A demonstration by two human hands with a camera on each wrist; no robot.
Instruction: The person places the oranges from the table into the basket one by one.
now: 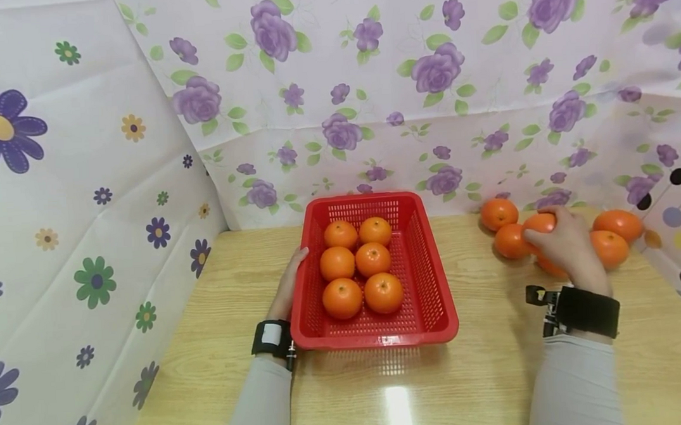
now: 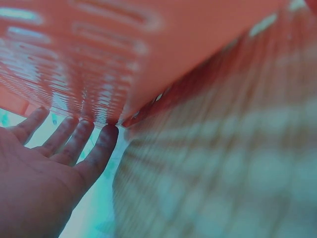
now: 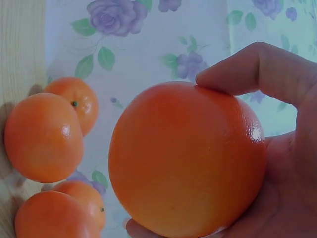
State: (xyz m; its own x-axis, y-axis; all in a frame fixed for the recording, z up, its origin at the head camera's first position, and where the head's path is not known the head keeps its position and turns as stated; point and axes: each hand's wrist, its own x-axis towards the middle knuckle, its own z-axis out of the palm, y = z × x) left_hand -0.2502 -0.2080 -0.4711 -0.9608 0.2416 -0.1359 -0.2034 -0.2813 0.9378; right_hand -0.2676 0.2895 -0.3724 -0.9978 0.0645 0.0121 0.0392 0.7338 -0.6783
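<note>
Red bskt (image 1: 374, 340): 6 oranges (image 1: 373, 258), head-cam only | R hand (image 1: 567, 244) grips orange (image 3: 183, 163) | L hand (image 2: 49, 168) straight-fingered, prob. touching bskt

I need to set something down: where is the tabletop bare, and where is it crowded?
Bare tabletop lies between the red basket and the loose oranges, in front of the basket, and left of the left hand. Inside, the basket is bare along its right side. Crowded: the tabletop's right side, where oranges cluster around the right hand, gripping an orange.
</note>
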